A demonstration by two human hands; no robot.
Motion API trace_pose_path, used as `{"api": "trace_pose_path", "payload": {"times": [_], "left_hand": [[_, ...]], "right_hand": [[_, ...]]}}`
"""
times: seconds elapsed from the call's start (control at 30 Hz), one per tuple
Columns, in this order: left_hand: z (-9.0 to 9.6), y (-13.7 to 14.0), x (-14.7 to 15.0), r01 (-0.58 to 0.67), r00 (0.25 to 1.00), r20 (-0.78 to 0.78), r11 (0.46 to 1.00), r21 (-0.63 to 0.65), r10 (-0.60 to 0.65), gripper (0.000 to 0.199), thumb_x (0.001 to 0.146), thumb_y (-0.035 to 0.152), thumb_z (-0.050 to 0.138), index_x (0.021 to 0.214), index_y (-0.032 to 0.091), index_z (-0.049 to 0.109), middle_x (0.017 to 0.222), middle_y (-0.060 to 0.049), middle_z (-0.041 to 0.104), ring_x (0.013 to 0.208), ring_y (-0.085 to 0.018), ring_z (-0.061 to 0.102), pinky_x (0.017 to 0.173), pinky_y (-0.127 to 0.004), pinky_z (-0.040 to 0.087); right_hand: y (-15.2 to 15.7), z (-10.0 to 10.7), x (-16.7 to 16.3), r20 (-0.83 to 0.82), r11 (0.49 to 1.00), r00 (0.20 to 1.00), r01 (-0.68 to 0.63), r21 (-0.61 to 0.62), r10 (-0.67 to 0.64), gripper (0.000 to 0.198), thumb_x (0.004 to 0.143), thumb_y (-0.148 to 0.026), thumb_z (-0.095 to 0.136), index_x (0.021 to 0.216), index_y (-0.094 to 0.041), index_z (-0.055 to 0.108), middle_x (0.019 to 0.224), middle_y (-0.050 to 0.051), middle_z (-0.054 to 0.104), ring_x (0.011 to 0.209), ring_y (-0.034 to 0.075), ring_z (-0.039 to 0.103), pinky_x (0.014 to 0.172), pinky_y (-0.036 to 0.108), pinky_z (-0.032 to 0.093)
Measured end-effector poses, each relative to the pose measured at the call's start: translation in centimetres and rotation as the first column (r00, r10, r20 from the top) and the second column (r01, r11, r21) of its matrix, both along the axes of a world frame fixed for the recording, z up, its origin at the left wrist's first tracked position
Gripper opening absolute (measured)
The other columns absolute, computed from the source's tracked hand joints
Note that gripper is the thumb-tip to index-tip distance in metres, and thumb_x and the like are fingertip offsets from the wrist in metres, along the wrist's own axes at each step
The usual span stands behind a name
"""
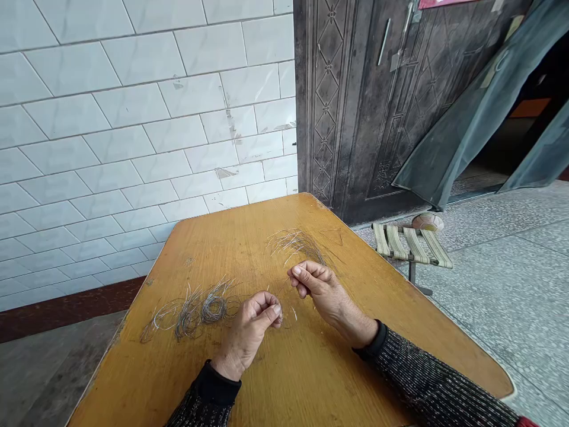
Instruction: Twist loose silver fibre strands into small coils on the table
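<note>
My left hand (254,325) is closed in a pinch above the middle of the wooden table (320,379). A fine wire (284,290) shows faintly between it and my right hand (320,292), which also pinches, a little higher and to the right. A short bright wire end (294,314) sticks out near my left fingertips. Coiled bundles of thin metal wire (213,306) lie just left of my left hand. Beyond my right hand spreads a loose bunch of wires (296,240), partly hidden by that hand.
A white tiled wall (146,136) stands at the table's far left side, with a dark carved door (355,118) beside it. On the right, a folding stool (411,244) with woven straps is on the speckled floor. A grey-green curtain (480,118) hangs by the doorway.
</note>
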State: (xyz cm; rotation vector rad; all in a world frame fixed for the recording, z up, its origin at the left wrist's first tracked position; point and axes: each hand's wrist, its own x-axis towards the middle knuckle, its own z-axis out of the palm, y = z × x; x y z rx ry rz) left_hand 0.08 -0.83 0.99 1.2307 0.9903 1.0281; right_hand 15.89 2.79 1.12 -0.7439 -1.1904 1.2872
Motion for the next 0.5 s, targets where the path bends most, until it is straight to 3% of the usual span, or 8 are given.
{"api": "trace_pose_path", "payload": {"times": [0.13,0.3,0.5], "left_hand": [[0.13,-0.01,0.05,-0.021,0.999,-0.045,0.999,0.05,0.023,0.019,0.07,0.032,0.063,0.063,0.017,0.055,0.06,0.0,0.053,0.058,-0.012,0.046,0.06,-0.025,0.037],[0.22,-0.07,0.07,-0.035,0.999,0.014,0.999,0.008,0.035,0.018,0.072,0.033,0.062,0.068,0.016,0.055,0.066,-0.003,0.058,0.061,-0.013,0.051,0.059,-0.026,0.039],[-0.03,0.3,-0.05,-0.17,0.98,-0.088,0.98,0.109,0.179,0.014,0.072,0.028,0.06,0.067,0.017,0.054,0.06,-0.002,0.058,0.057,-0.014,0.053,0.052,-0.024,0.04]], "right_hand": [[-0.06,0.14,0.08,0.019,1.0,1.0,0.016,0.027,-0.017,0.03,0.073,-0.044,0.061,0.06,-0.017,0.055,0.056,-0.003,0.053,0.044,0.006,0.041,0.047,0.021,0.034],[0.01,0.21,0.2,0.035,0.999,0.999,0.029,0.027,-0.03,0.03,0.075,-0.043,0.059,0.061,-0.017,0.056,0.059,-0.002,0.055,0.045,0.005,0.042,0.047,0.02,0.034],[-0.21,-0.01,-0.33,0.056,0.99,0.99,-0.121,-0.075,0.126,0.035,0.07,-0.051,0.06,0.082,-0.018,0.058,0.065,-0.003,0.056,0.041,0.005,0.042,0.039,0.019,0.031]]}}
